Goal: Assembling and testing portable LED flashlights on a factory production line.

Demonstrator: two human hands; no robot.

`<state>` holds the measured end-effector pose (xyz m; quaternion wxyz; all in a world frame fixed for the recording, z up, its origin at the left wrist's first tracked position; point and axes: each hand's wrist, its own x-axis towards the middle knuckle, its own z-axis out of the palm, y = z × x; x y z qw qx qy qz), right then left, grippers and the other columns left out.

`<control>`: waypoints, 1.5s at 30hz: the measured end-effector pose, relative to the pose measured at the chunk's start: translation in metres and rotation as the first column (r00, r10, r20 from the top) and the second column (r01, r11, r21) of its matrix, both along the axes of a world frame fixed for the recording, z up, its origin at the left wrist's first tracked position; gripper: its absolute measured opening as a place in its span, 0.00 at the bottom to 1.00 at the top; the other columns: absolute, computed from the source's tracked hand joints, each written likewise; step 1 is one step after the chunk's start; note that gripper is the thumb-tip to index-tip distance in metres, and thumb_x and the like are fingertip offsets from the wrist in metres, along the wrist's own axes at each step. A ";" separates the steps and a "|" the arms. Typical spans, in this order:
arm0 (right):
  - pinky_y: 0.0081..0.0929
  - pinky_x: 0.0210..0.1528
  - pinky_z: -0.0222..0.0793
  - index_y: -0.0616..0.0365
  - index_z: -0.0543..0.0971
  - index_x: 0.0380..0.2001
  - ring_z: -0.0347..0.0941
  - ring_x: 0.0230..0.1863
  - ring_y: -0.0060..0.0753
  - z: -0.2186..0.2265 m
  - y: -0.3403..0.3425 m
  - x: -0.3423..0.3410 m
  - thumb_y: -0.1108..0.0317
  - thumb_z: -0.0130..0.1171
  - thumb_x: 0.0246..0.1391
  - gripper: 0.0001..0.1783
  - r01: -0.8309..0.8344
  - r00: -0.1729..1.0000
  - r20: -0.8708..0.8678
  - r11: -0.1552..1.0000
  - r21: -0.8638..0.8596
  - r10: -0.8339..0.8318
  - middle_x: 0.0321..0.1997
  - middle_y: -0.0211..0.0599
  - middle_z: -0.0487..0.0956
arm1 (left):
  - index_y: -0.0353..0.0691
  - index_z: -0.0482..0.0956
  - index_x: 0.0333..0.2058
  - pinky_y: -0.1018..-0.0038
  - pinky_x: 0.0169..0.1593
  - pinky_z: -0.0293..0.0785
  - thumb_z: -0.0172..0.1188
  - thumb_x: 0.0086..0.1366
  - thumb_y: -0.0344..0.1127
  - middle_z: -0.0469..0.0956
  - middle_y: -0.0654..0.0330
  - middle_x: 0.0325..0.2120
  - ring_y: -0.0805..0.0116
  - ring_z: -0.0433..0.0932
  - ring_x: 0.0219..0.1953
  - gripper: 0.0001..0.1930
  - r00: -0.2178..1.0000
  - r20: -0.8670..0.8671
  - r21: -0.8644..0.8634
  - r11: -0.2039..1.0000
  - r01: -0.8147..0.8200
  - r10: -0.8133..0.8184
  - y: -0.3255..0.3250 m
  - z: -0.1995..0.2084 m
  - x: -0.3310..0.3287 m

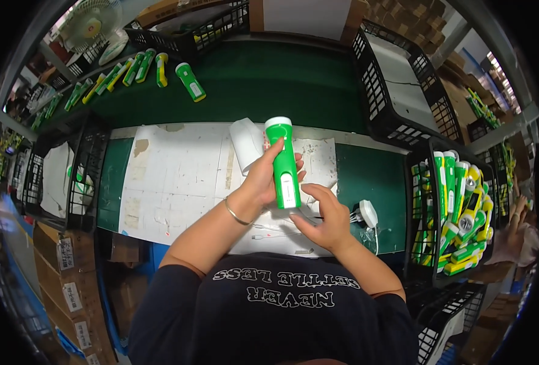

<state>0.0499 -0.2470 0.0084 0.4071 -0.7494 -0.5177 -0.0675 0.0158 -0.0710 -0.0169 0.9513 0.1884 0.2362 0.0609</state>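
Observation:
My left hand [264, 175] is closed around a green flashlight [286, 159] with a white head and a pale label panel near its lower end. The flashlight is held upright over the work table, head pointing away from me. Close to its lower end is my right hand [329, 220], thumb and fingers apart, with nothing plainly gripped. A white roll or sleeve [245, 146] lies just behind my left hand. Thin white cable [275, 236] runs across the white table sheet [178, 182] below the hands. To the right sits a white plug-like charger [367, 215] with a cord.
A black crate full of green and yellow flashlights [464, 213] stands at the right. More flashlights [123, 73] line the green belt [269, 73] at the far left, one lying apart [190, 81]. Black crates stand at left [81, 170] and far right [373, 91]. Another person's hand [515, 216] shows at the right edge.

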 end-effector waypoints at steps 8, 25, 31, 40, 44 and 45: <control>0.22 0.25 0.64 0.57 0.74 0.41 0.68 0.23 0.28 -0.009 -0.032 -0.014 0.65 0.62 0.46 0.18 0.057 0.886 -0.452 0.993 -0.105 -0.099 0.36 0.36 0.76 | 0.35 0.67 0.44 0.78 0.29 0.73 0.48 0.65 0.51 0.71 0.60 0.30 0.74 0.71 0.28 0.22 0.999 0.035 0.097 0.995 0.001 -0.005 -0.024 -0.006 -0.043; 0.37 0.27 0.67 0.57 0.73 0.29 0.72 0.25 0.47 0.012 -0.030 -0.027 0.63 0.52 0.53 0.08 -0.040 0.959 -0.280 0.948 -0.316 -0.053 0.27 0.40 0.75 | 0.34 0.66 0.42 0.72 0.29 0.75 0.49 0.66 0.46 0.72 0.54 0.31 0.66 0.74 0.29 0.18 0.985 0.071 0.170 0.975 0.144 -0.158 -0.032 -0.013 -0.053; 0.30 0.18 0.66 0.53 0.71 0.25 0.70 0.18 0.35 0.004 -0.015 -0.032 0.65 0.57 0.47 0.06 0.006 0.963 0.262 0.962 -0.272 0.068 0.21 0.33 0.69 | 0.39 0.65 0.45 0.75 0.34 0.73 0.43 0.68 0.49 0.73 0.58 0.33 0.72 0.74 0.31 0.19 0.993 0.021 0.594 0.800 0.080 -0.115 -0.045 -0.004 -0.062; 0.31 0.17 0.61 0.50 0.69 0.16 0.66 0.14 0.34 0.000 -0.026 -0.053 0.60 0.62 0.42 0.13 -0.523 0.796 0.158 0.796 -0.305 0.584 0.16 0.30 0.65 | 0.39 0.66 0.44 0.76 0.32 0.73 0.34 0.67 0.59 0.73 0.57 0.32 0.72 0.73 0.28 0.28 0.997 0.069 0.571 0.821 -0.015 -0.030 -0.017 -0.006 -0.064; 0.29 0.17 0.60 0.52 0.68 0.15 0.65 0.15 0.34 -0.012 -0.009 -0.051 0.61 0.67 0.39 0.17 -0.122 0.981 -0.161 0.989 -0.087 0.107 0.15 0.31 0.68 | 0.37 0.67 0.44 0.75 0.34 0.73 0.38 0.67 0.57 0.73 0.57 0.32 0.72 0.73 0.28 0.26 0.988 0.126 0.501 0.865 0.018 -0.094 -0.020 -0.008 -0.065; 0.26 0.18 0.58 0.55 0.64 0.15 0.59 0.14 0.28 -0.018 0.001 -0.042 0.61 0.67 0.41 0.21 -0.021 0.864 -0.502 0.993 -0.117 -0.041 0.13 0.31 0.64 | 0.35 0.68 0.44 0.75 0.35 0.73 0.38 0.68 0.55 0.74 0.58 0.31 0.72 0.73 0.28 0.26 0.992 0.106 0.519 0.855 -0.003 -0.061 -0.030 -0.007 -0.064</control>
